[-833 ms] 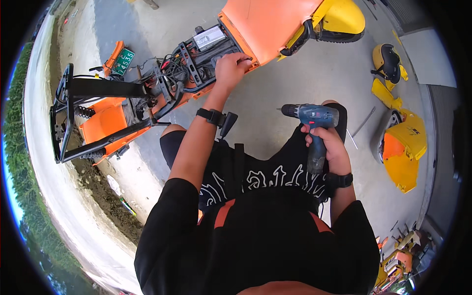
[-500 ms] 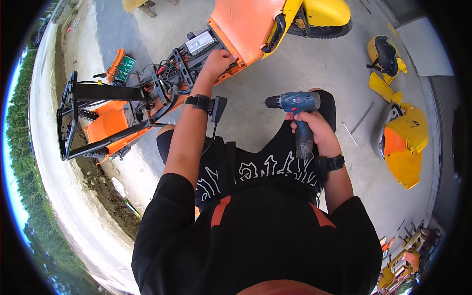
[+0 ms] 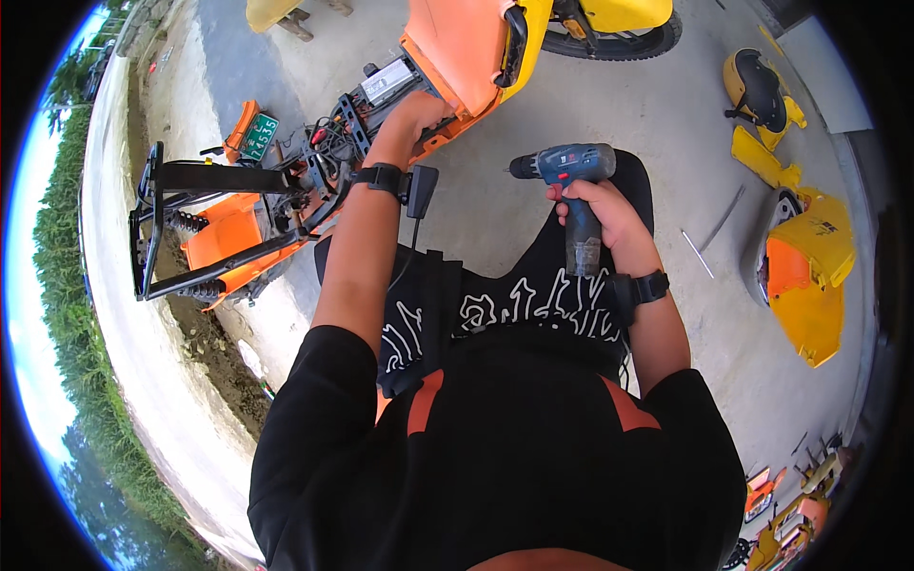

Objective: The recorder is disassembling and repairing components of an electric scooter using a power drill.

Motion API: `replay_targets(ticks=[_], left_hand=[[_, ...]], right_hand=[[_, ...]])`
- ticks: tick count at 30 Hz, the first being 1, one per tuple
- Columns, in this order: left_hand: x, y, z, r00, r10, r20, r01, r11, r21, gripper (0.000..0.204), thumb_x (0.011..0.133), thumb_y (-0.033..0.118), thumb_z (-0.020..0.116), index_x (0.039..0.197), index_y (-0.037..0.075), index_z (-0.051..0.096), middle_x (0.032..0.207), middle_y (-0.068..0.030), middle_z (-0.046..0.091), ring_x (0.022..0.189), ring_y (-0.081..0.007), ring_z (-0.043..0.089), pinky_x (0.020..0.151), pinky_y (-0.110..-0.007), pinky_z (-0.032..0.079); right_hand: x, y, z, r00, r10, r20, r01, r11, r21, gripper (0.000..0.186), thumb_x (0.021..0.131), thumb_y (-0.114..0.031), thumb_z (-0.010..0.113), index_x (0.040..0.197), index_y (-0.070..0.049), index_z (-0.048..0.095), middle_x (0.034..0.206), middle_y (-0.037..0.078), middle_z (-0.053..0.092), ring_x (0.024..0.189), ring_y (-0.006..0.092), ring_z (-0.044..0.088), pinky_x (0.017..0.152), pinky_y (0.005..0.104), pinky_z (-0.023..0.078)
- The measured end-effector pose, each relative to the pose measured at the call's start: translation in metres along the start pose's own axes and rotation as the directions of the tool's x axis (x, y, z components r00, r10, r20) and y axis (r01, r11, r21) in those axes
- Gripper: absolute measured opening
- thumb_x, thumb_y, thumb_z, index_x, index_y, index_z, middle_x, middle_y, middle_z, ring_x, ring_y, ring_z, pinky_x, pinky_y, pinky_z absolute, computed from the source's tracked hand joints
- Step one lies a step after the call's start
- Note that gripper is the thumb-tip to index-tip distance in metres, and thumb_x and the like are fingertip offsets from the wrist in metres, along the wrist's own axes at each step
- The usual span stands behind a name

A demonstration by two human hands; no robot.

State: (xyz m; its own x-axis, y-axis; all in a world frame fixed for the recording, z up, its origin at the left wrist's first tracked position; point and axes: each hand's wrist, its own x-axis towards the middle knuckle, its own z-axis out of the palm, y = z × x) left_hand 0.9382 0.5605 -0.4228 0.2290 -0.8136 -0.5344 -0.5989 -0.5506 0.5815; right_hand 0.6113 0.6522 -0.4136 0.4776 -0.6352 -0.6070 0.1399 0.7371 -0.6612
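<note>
My right hand (image 3: pixel 607 207) grips a blue-black cordless drill (image 3: pixel 583 166) by its handle above my right thigh, its chuck pointing left. My left hand (image 3: pixel 417 116) reaches to the lower edge of the orange body panel (image 3: pixel 459 43) on a partly stripped scooter. The panel's edge hides its fingertips, so what they touch does not show. Beside that hand lies a silver box (image 3: pixel 387 83) in the open frame, with cables and a black bracket near it. Toward the left stretches the bare black rear frame (image 3: pixel 224 179).
A green plate (image 3: pixel 257 138) with an orange part lies beyond the frame. On the floor at right are a metal T-shaped rod (image 3: pixel 699 253), a yellow-and-black helmet (image 3: pixel 757 90) and yellow-orange body panels (image 3: pixel 809 247). More parts lie at lower right. A yellow-fendered wheel (image 3: pixel 619 43) stands ahead.
The view has shifted slightly. My left hand has gone further in at the orange panel's edge, its fingers now hidden. The drill is still in my right hand, slightly higher in view.
</note>
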Motion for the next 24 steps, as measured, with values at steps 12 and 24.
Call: replay_targets(ticks=[12, 24], left_hand=[[-0.015, -0.042, 0.027, 0.879, 0.342, -0.331, -0.378, 0.925, -0.048, 0.039, 0.076, 0.033, 0.077, 0.096, 0.002, 0.064, 0.083, -0.0125, 0.066, 0.079, -0.0275, 0.065, 0.070, -0.038, 0.050], [-0.031, -0.061, 0.041, 0.685, 0.494, -0.535, -0.546, 0.835, 0.072, 0.024, 0.081, 0.030, 0.069, 0.101, 0.016, 0.071, 0.089, -0.0067, 0.068, 0.081, -0.0243, 0.066, 0.070, -0.036, 0.051]], right_hand=[[-0.034, -0.030, 0.059, 0.971, -0.196, 0.138, 0.225, 0.945, -0.237, 0.063, 0.075, -0.002, 0.056, 0.136, -0.007, 0.045, 0.092, 0.011, 0.064, 0.062, 0.0146, 0.057, 0.059, 0.0303, 0.052], [0.004, -0.088, 0.149, 0.955, -0.268, 0.126, 0.286, 0.729, -0.622, 0.031, 0.075, -0.005, 0.061, 0.106, 0.001, 0.060, 0.084, 0.008, 0.064, 0.058, 0.0131, 0.058, 0.052, 0.0282, 0.049]])
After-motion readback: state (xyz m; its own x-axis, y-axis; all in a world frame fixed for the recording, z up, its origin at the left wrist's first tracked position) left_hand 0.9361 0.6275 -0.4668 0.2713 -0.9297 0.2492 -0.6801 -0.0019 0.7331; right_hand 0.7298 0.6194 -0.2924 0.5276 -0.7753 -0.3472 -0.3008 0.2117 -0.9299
